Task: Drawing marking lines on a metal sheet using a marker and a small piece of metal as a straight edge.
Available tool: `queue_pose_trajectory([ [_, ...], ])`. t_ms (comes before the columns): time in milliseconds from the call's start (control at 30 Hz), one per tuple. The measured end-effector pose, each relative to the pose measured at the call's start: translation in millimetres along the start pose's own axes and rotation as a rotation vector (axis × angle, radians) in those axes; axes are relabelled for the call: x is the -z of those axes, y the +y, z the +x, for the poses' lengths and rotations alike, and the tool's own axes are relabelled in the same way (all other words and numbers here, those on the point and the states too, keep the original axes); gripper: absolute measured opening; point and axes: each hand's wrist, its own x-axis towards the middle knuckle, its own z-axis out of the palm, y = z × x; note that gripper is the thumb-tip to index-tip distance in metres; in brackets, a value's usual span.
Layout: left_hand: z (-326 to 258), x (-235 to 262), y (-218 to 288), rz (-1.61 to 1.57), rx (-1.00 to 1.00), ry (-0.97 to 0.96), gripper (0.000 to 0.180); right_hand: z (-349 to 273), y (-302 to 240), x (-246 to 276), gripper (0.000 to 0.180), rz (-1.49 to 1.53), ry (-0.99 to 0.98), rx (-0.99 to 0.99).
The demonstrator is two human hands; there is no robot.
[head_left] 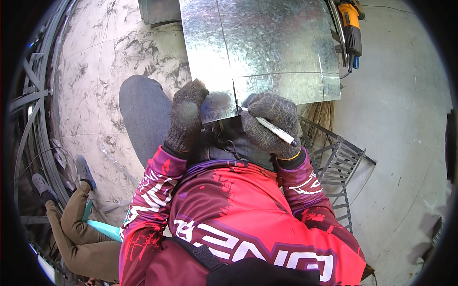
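Observation:
A shiny metal sheet (281, 43) with dark lines across it lies in front of me, its near edge over my lap. My left hand (187, 114), in a dark grey knit glove, is closed at the sheet's near left edge, its fingertips partly hidden. In my right hand (268, 119), gloved alike, I grip a white marker pen (276, 129) with a dark end. The pen's tip end rests close to the long dark line, near the sheet's front edge.
A yellow and black power tool (351, 28) lies right of the sheet. A dark slatted metal rack (339, 164) and broom bristles (318, 117) are to my right. Metal frames (36, 102) stand at the left. A person's legs in brown trousers (78, 233) are at lower left.

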Motion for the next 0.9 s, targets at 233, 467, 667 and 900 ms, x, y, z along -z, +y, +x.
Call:
queue_pose_trajectory([
  [233, -5.7, -2.9, -19.3, 0.231, -0.317, 0.098, 0.026, -6.9, 1.4, 0.8, 0.015, 0.050, -0.022, 0.003],
  [467, -6.0, -0.9, -15.9, 0.211, -0.221, 0.027, 0.027, -9.1, 2.9, -0.4, 0.016, 0.118, 0.020, -0.013],
  [667, -8.8, -3.1, -19.3, 0.332, -0.383, 0.149, 0.028, -8.8, 1.5, 1.0, 0.019, 0.042, -0.003, 0.025],
  [900, -8.1, -2.0, -20.7, 0.254, -0.268, 0.065, 0.033, -12.8, 2.4, -0.3, 0.020, 0.062, -0.010, 0.002],
])
